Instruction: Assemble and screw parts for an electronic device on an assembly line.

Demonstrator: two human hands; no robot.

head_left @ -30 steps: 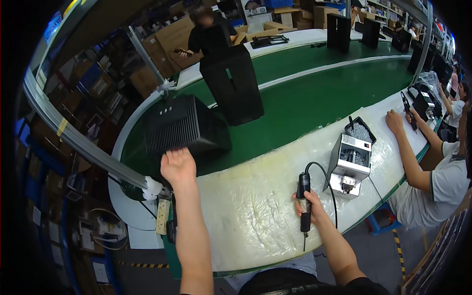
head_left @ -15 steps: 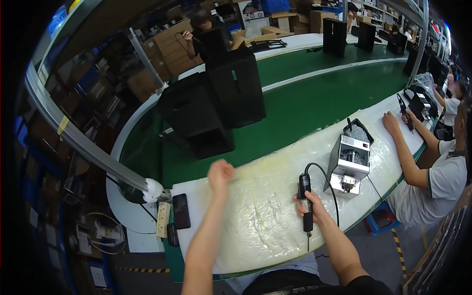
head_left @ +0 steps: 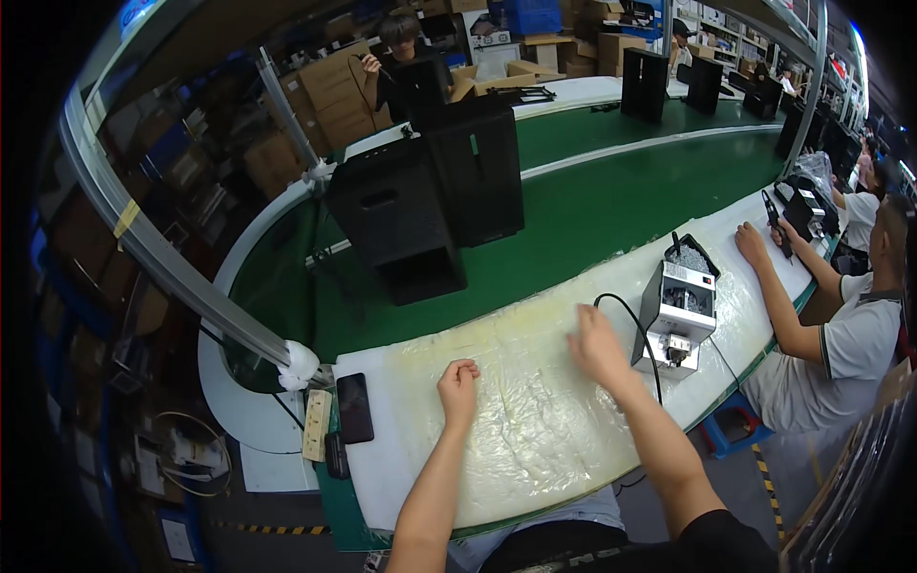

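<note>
My left hand [head_left: 458, 389] is over the middle-left of the wrapped work mat [head_left: 521, 435], its fingers curled together. Whatever they hold, if anything, is too small or hidden to make out. Farther right, the back of my right hand [head_left: 600, 349] faces up, slightly blurred. A black cable [head_left: 630, 315] runs to its fingertips, but the electric screwdriver is out of sight and the grip is hidden. Just right of that hand stands a silver screw feeder [head_left: 676, 306], with a black tray of small screws [head_left: 695, 256] behind it.
Black speaker-like cabinets [head_left: 401, 224] stand on the green conveyor [head_left: 564, 229] beyond the mat. A phone [head_left: 354, 408] and a power strip [head_left: 315, 425] lie at the left edge, near a metal post [head_left: 181, 253]. A co-worker [head_left: 831, 334] sits at the right, holding a driver.
My right hand has moved up and away, and the screwdriver it gripped no longer shows. My left hand has come nearer and to the right. The view has shifted slightly.
</note>
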